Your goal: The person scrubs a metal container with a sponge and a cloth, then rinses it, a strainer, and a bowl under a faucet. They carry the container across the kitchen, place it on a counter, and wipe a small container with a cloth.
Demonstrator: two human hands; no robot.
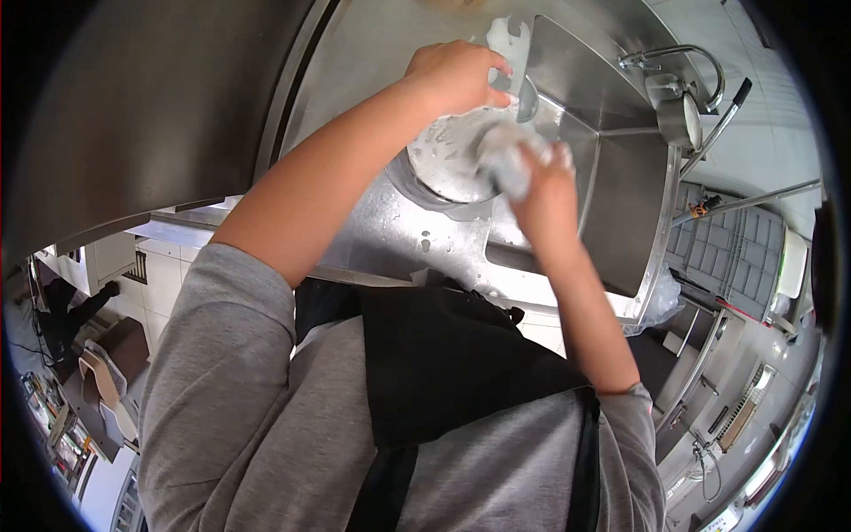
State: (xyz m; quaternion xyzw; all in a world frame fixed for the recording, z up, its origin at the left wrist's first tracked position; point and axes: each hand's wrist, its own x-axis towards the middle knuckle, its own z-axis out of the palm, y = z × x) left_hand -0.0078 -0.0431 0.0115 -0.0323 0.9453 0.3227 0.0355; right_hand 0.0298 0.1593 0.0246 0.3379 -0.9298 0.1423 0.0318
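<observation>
A round, suds-covered vessel point(443, 160) is tilted over the steel counter beside the sink, with white foam across its surface. My left hand point(456, 75) grips it at the far edge, fingers curled around the rim. Next to those fingers stands a pale, foam-streaked piece point(510, 44). My right hand point(547, 199) is closed on a whitish scrubbing cloth point(503, 160), pressed close to the vessel's right side. Motion blurs the cloth and the fingers holding it. A grey, see-through rim point(425, 197) shows below the vessel.
The steel sink basin point(625, 204) lies to the right, with a curved faucet point(709, 66) at its far side. A metal pot point(681, 120) hangs by the faucet. Wet drops dot the steel counter point(390, 230). Grey crates point(727, 248) stand beyond the sink's right edge.
</observation>
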